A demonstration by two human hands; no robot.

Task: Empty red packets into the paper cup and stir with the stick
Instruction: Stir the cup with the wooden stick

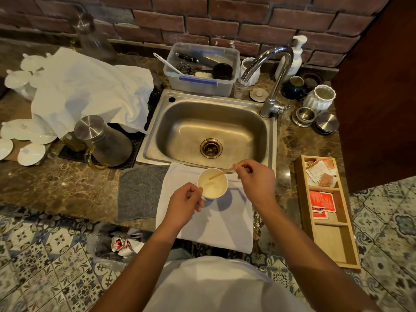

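A white paper cup (pixel 213 185) stands on a white cloth (pixel 216 224) just in front of the sink, with pale contents inside. My left hand (pixel 183 204) grips the cup's left side. My right hand (pixel 255 179) pinches a thin wooden stick (pixel 221 173), whose lower end dips into the cup. Red packets (pixel 322 201) lie in the middle compartment of a wooden tray (pixel 335 242) to the right.
A steel sink (pixel 209 131) with a tap (pixel 273 70) lies behind the cup. A steel jug (pixel 101 138) and white dishes stand at left, and a grey mat (pixel 140 192) lies beside the cloth. A bag with torn packets (pixel 121 244) sits on the floor.
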